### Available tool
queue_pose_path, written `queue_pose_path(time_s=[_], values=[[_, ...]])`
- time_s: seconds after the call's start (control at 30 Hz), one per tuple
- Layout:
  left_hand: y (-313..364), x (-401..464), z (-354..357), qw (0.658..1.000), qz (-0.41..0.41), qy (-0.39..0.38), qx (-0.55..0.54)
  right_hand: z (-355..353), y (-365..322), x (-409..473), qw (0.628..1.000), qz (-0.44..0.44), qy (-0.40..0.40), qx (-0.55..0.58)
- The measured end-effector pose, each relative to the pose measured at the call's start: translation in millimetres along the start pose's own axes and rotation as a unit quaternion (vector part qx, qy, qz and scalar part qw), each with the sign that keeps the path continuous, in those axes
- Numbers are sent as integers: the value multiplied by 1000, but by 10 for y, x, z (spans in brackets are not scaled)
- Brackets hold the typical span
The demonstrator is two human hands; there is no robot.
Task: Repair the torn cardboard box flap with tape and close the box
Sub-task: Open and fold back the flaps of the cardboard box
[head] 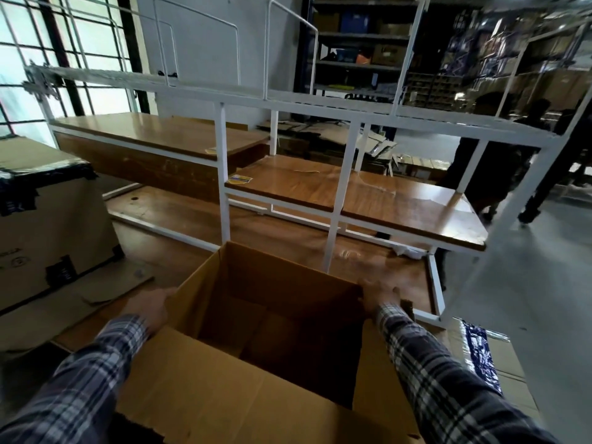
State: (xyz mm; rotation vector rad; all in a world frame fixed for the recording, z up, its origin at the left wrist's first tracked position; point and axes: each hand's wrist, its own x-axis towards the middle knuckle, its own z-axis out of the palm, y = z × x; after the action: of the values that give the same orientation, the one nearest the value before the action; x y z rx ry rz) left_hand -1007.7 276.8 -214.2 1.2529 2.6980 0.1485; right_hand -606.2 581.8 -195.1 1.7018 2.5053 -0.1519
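The open box (269,341) sits at 6 o'clock on the bench (179,213), mouth up, long axis toward 1 o'clock. Left hand (150,309) grips its 9 o'clock wall; right hand (381,296), blurred, probably grips the 3 o'clock edge. Open floor (525,283) lies at 3 o'clock.

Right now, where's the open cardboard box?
Bottom centre of the head view: the open cardboard box sits between the left hand and right hand, before the white-framed workbench.
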Motion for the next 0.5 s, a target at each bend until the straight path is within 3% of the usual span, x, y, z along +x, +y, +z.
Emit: queue_pose_path(time_s=[0.5], values=[[368,688,307,992,-67,74,-83,75,392,704,997,-7,70,13]])
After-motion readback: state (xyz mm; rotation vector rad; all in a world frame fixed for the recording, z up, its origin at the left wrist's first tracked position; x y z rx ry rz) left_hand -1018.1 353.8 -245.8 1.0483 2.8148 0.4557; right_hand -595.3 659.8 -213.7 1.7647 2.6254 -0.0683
